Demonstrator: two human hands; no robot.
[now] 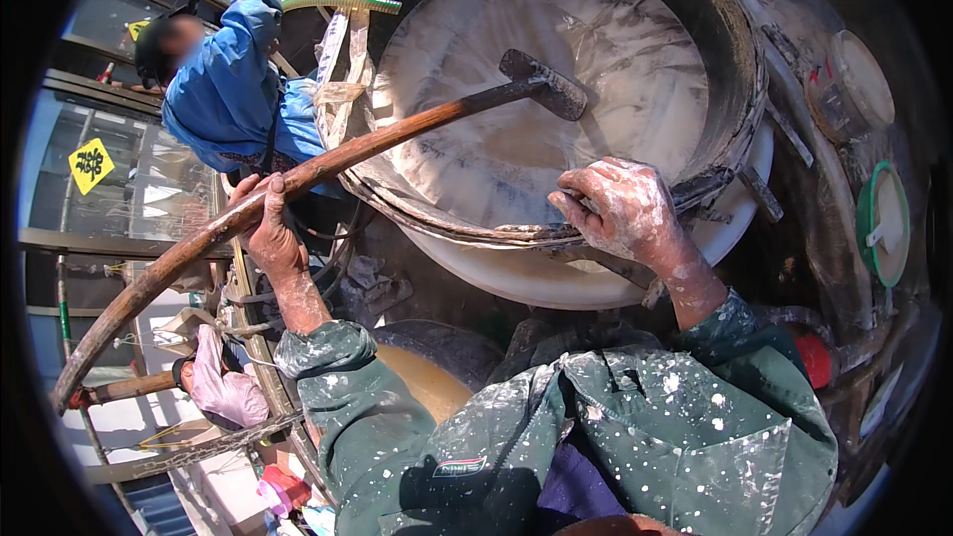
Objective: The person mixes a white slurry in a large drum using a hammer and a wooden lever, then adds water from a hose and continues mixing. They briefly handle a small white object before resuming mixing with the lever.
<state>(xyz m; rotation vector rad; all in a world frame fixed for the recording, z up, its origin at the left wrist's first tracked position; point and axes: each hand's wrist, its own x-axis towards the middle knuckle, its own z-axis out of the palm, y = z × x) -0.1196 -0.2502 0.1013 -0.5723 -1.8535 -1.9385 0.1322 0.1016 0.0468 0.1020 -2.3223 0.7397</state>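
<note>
My left hand grips a long, bowed wooden pole, thumb on the near side and fingers partly hidden behind it. The pole's far end carries a dark block-shaped crosspiece, seen over the round vat. Whitish, cloudy liquid with a streaked surface lies inside the vat. My right hand, smeared with white residue, is over the vat's near rim. Its fingers are curled in with nothing visible between them; whether it touches the rim cannot be told. White spots cover my green jacket sleeves.
A co-worker in a blue smock stands left of the vat beside a green-edged hose. Another person in a pink top is lower left. A white basin sits under the vat; a green-rimmed sieve is at right.
</note>
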